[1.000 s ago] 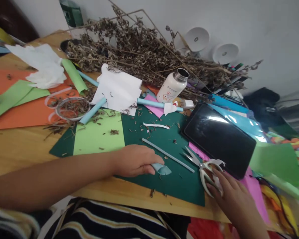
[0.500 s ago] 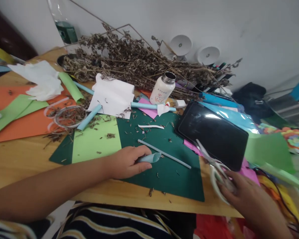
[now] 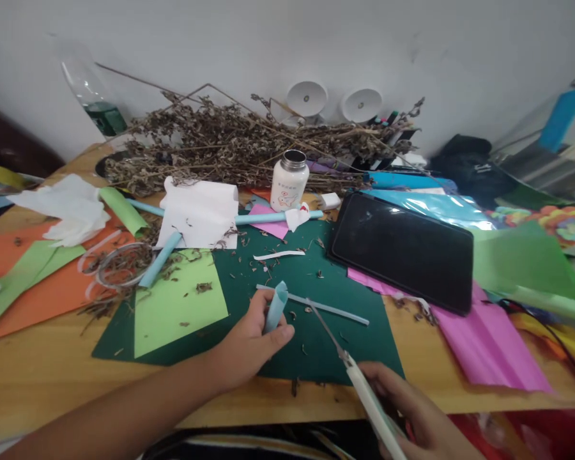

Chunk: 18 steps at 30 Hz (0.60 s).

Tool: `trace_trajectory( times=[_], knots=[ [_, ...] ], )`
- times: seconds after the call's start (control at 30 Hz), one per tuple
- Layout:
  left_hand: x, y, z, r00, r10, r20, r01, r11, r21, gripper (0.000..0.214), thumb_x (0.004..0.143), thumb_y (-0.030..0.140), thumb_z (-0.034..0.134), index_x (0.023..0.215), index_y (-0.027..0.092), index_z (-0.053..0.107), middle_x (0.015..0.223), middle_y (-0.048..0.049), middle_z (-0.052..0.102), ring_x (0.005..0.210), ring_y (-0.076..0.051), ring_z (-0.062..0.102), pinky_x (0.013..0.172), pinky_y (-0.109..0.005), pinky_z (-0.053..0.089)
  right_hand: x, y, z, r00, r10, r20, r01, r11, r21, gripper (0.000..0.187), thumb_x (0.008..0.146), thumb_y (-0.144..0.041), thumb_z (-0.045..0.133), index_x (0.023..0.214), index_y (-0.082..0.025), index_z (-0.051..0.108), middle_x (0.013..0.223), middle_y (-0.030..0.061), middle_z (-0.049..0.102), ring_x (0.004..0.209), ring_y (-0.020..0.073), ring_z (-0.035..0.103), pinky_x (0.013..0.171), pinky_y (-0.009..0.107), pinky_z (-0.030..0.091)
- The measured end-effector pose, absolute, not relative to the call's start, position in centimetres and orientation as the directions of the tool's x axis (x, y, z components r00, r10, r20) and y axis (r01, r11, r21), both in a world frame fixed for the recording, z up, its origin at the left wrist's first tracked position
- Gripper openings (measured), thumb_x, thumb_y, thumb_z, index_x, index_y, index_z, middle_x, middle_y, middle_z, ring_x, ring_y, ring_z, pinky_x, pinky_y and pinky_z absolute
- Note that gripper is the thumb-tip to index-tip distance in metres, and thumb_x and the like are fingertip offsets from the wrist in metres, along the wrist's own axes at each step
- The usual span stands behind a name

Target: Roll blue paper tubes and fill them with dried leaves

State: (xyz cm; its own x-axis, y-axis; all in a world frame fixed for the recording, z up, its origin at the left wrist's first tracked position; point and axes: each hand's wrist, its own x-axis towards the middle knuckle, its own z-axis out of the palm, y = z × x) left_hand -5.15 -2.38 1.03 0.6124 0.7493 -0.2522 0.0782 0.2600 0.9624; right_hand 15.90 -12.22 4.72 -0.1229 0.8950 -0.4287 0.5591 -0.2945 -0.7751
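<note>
Left fingers (image 3: 282, 335) pinch a blue tube (image 3: 276, 311), already rolled; right fingers (image 3: 382, 377) grip scissors (image 3: 365, 391), apart from it at four o'clock.

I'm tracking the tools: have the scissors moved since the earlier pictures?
Yes: the scissors in the right hand have moved left, away from the black tablet.

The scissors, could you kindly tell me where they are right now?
In the head view, the scissors are low and right of centre, in the right hand, blades over the green mat, right of the blue roll.
</note>
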Motion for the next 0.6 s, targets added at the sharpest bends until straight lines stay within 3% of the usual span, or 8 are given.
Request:
trace_trajectory(
  times=[0.2, 0.3, 0.4, 0.43, 0.5, 0.6],
  knots=[
    [-5.1, -2.3, 0.3, 0.596, 0.781, -0.188, -0.051, 0.270, 0.962, 0.017, 0.081, 0.031, 0.041, 0.086, 0.021, 0.028, 0.064, 0.0073, 0.035, 0.046, -0.004, 0.032, 0.044, -0.018, 0.030, 18.7, -11.0, 3.9, 0.036, 0.916, -0.399, 0.817, -0.257, -0.516, 0.043, 0.062, -0.032, 0.053, 0.101, -0.019, 0.043, 0.086, 0.0062, 0.060, 0.077, 0.0216, 0.056, 0.064, 0.031, 0.044],
    [-5.1, -2.0, 0.0, 0.579, 0.795, -0.183, -0.103, 0.294, 0.950, 0.015, 0.082, 0.029, 0.041, 0.085, 0.021, 0.028, 0.063, 0.0079, 0.036, 0.042, -0.003, 0.031, 0.041, -0.017, 0.028, 21.3, -10.1, 3.1, 0.118, 0.966, -0.232, 0.922, -0.193, -0.336, 0.036, 0.069, -0.044, 0.046, 0.093, -0.018, 0.046, 0.084, 0.0096, 0.060, 0.075, 0.0238, 0.057, 0.063, 0.034, 0.043],
    [-5.1, -1.8, -0.2, 0.566, 0.800, -0.202, -0.146, 0.338, 0.930, 0.017, 0.081, 0.032, 0.042, 0.084, 0.022, 0.028, 0.062, 0.0081, 0.035, 0.041, -0.003, 0.032, 0.039, -0.017, 0.029, 23.5, -9.4, 3.3, 0.272, 0.962, -0.025, 0.960, -0.273, -0.057, 0.038, 0.068, -0.050, 0.040, 0.085, -0.017, 0.048, 0.079, 0.0144, 0.061, 0.075, 0.0320, 0.057, 0.062, 0.042, 0.041],
    [-5.1, -1.7, -0.2, 0.568, 0.796, -0.210, -0.157, 0.355, 0.922, 0.019, 0.081, 0.033, 0.043, 0.084, 0.022, 0.028, 0.062, 0.0080, 0.035, 0.042, -0.003, 0.033, 0.039, -0.017, 0.030, 23.9, -9.3, 3.5, 0.308, 0.952, 0.002, 0.951, -0.308, -0.018, 0.038, 0.068, -0.050, 0.039, 0.084, -0.017, 0.048, 0.077, 0.0153, 0.061, 0.073, 0.0329, 0.057, 0.060, 0.043, 0.041],
    [-5.1, -1.7, -0.2, 0.584, 0.781, -0.222, -0.181, 0.392, 0.902, 0.022, 0.079, 0.039, 0.044, 0.084, 0.021, 0.030, 0.063, 0.0074, 0.035, 0.044, -0.004, 0.035, 0.040, -0.017, 0.032, 23.9, -9.3, 4.0, 0.341, 0.940, -0.027, 0.936, -0.342, -0.088, 0.034, 0.068, -0.049, 0.041, 0.082, -0.019, 0.048, 0.071, 0.0142, 0.061, 0.065, 0.0298, 0.058, 0.055, 0.040, 0.042],
    [-5.2, -1.7, 0.0, 0.612, 0.757, -0.228, -0.174, 0.410, 0.895, 0.028, 0.079, 0.046, 0.041, 0.083, 0.019, 0.037, 0.063, 0.0060, 0.036, 0.046, -0.004, 0.037, 0.041, -0.018, 0.033, 21.9, -9.5, 4.4, 0.198, 0.959, -0.200, 0.878, -0.265, -0.399, 0.027, 0.068, -0.045, 0.046, 0.082, -0.022, 0.048, 0.074, 0.0095, 0.063, 0.064, 0.0232, 0.059, 0.054, 0.033, 0.045]
  ],
)
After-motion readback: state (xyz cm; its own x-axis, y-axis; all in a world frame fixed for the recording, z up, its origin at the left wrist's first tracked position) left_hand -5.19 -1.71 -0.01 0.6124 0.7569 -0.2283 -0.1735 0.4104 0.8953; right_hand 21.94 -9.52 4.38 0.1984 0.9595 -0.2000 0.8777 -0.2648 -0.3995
